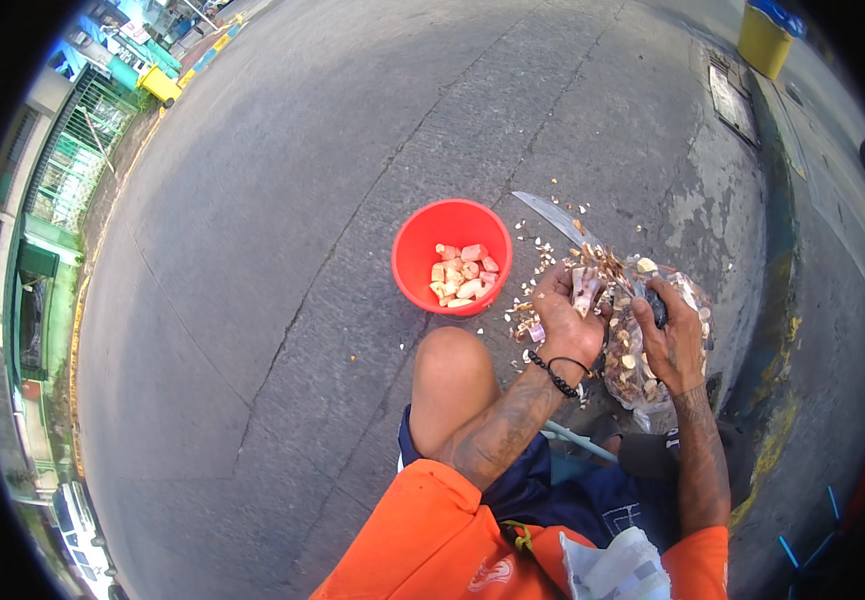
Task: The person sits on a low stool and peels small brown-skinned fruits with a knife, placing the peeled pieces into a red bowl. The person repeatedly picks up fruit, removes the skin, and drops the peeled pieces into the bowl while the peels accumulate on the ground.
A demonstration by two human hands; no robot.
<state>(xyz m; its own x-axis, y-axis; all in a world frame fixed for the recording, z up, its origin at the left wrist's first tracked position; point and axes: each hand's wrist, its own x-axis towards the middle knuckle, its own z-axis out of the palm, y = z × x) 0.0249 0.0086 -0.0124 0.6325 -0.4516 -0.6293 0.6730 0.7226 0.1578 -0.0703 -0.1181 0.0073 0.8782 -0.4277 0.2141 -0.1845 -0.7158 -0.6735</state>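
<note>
My left hand (571, 319) is palm up, its fingers curled around a pale pinkish chunk (585, 291), possibly a root. My right hand (674, 337) grips the dark handle of a knife (656, 307), close beside the left. A long curved blade (549, 214) reaches up and left beyond the hands and seems to belong to this knife; brown peelings (603, 264) cover its middle. Left of my hands stands a red plastic bucket (405, 262) with several pale pink chunks (470, 274) inside. Under my right hand sits a clear plastic bag (631, 375) full of brown and cream pieces.
White and brown scraps (534, 289) litter the pavement (290, 225) beside the bucket. My bent knee (453, 367) is just below it. A curb (774, 360) with worn yellow paint runs along the right. A yellow bin (766, 41) with a blue liner stands at upper right.
</note>
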